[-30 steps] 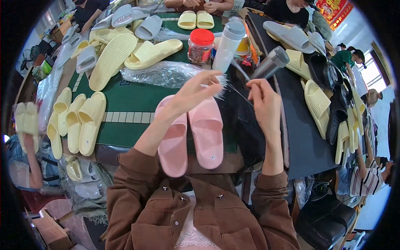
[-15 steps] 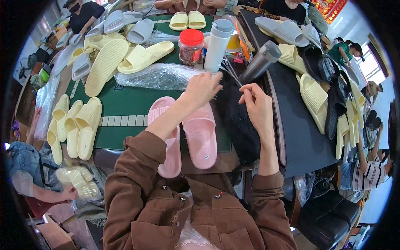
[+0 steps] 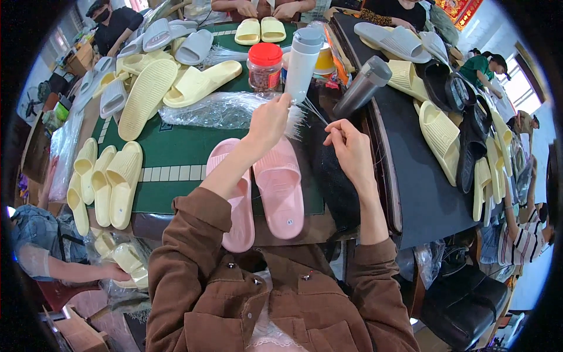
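My left hand [image 3: 268, 124] is closed in a pinch above the pink slippers, close to the white bottle [image 3: 301, 67]. My right hand [image 3: 350, 148] pinches one end of a few thin, pale plastic strands [image 3: 312, 111], which stretch toward my left fingertips. Whether the left fingers grip a strand is too fine to make out. Below my hands a pair of pink slide slippers lies toes away from me: the right one [image 3: 280, 196] shows mostly, and the left one [image 3: 237, 226] is partly covered by my left forearm. A bundle of clear plastic strands [image 3: 205, 111] lies behind them.
Cream slippers [image 3: 121, 190] stand at the left, with a pile of cream and grey slippers [image 3: 148, 97] behind. A red-lidded jar [image 3: 265, 67] and a grey tumbler [image 3: 363, 87] stand beyond my hands. More slippers [image 3: 440, 138] cover the right table. Other people work around.
My left hand has drawn back slightly left, its fingers going from spread to pinched. My right hand has moved a little left and nearer. A person at the left has shifted the wrapped cream slippers.
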A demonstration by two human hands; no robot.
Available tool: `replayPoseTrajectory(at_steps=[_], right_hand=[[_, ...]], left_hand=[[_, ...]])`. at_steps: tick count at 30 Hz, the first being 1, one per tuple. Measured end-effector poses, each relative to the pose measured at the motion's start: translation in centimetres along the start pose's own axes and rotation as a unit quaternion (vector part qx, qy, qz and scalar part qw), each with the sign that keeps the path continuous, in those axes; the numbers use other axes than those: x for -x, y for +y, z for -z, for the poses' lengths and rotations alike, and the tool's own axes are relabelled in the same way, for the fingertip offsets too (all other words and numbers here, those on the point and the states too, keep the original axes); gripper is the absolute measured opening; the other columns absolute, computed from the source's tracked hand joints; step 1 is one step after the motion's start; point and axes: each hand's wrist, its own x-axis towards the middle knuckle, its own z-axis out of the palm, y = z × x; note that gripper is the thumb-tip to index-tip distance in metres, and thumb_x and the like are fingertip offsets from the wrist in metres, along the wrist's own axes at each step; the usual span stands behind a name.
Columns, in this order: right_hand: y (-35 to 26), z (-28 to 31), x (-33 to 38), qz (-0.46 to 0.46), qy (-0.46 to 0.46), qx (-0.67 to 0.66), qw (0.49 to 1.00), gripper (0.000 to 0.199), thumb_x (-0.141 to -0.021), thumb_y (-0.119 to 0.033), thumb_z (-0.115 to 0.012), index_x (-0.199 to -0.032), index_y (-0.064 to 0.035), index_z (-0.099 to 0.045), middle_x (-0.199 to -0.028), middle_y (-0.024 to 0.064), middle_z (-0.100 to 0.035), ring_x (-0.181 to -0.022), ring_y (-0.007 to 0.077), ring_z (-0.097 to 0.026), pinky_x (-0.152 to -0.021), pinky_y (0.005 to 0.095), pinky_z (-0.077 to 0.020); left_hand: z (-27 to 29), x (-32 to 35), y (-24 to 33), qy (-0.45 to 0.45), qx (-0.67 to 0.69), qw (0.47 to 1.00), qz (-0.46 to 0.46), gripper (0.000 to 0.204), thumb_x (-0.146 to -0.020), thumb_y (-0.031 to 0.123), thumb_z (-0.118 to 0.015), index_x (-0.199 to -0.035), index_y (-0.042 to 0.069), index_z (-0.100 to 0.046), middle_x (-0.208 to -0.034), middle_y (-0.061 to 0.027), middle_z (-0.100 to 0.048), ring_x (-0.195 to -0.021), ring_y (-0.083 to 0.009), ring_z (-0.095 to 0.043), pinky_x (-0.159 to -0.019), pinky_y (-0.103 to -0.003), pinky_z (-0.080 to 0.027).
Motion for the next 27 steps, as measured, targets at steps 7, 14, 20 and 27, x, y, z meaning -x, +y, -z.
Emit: replayPoseTrajectory(at_steps=[7, 14, 20, 27], right_hand=[[0.7, -0.1, 0.0, -0.019, -0.011, 0.023, 1.000, 0.013, -0.091, -0.007, -0.050, -0.093, 0.0005, -0.060, -0.067, 0.0130, -0.064, -0.062, 0.0229, -0.065, -0.058, 0.0326, -0.0485], [1.3, -2.6, 0.1, 0.045, -0.021, 0.108, 0.993, 0.014, -0.090, -0.008, -0.050, -0.097, 0.0000, -0.059, -0.070, 0.0157, -0.064, -0.069, 0.0317, -0.065, -0.062, 0.0386, -0.0503], [1.7, -3.7, 0.1, 0.043, -0.031, 0.261, 0.964, 0.013, -0.090, -0.011, -0.051, -0.097, -0.0052, -0.060, -0.082, 0.0174, -0.065, -0.077, 0.0372, -0.063, -0.066, 0.0463, -0.0495], [-1.0, -2.6, 0.6, 0.086, -0.035, 0.273, 0.958, 0.022, -0.085, -0.007, -0.052, -0.104, -0.0092, -0.063, -0.082, 0.0147, -0.063, -0.076, 0.0353, -0.062, -0.067, 0.0446, -0.0499]], left_hand=[[2.2, -0.3, -0.7, 0.002, 0.250, 0.968, 0.018, 0.013, -0.086, 0.001, -0.047, -0.098, 0.004, -0.052, -0.082, -0.0189, -0.059, -0.068, -0.0331, -0.061, -0.062, -0.043, -0.047], [3.4, -0.8, -1.0, -0.004, 0.256, 0.966, -0.025, 0.014, -0.085, -0.005, -0.046, -0.092, 0.001, -0.058, -0.083, -0.0130, -0.053, -0.069, -0.0244, -0.058, -0.065, -0.036, -0.047], [5.0, -2.0, -1.9, -0.051, 0.126, 0.984, -0.119, 0.020, -0.078, -0.007, -0.049, -0.092, 0.001, -0.060, -0.091, -0.0133, -0.051, -0.090, -0.0308, -0.055, -0.080, -0.036, -0.045], [6.2, -2.9, -2.5, -0.041, 0.045, 0.985, -0.163, 0.029, -0.074, -0.009, -0.049, -0.097, 0.000, -0.063, -0.099, -0.0114, -0.054, -0.103, -0.0283, -0.055, -0.088, -0.039, -0.047]])
